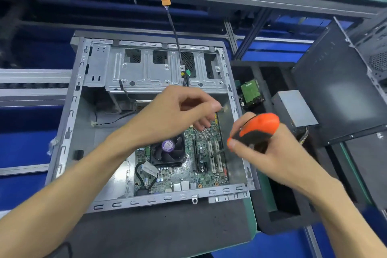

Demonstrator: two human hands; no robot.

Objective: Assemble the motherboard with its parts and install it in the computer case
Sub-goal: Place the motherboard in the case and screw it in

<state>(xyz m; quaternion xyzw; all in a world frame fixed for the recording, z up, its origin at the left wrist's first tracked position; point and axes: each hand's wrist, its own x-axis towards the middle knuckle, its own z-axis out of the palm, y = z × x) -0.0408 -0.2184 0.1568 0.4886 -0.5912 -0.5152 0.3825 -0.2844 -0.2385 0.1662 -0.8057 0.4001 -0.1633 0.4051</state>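
1. We saw the computer case (69, 128) lying open on its side on a dark mat on the counter (159, 234), with the motherboard (188, 165) seated in its near right corner, below both hands.
2. Our left hand (178, 111) hovered over the board's far edge, fingers curled, thumb and forefinger pinching something small and blurred at their tips; we could not tell what it was.
3. Our right hand (257, 144) gripped the orange-and-black screwdriver (258, 126) by its handle, just right of the left hand. Its dark shaft ran down and leftward toward the white slots on the board, but the tip was too blurred to place.
4. The CPU fan (167, 148) with its purple label sat directly beneath the left wrist.
5. Beyond the left hand, a black cable with an orange connector (165, 0) rose from the drive cage (159, 69).
6. Right of the right hand lay a grey power supply (295, 109) and a green drive (250, 90).
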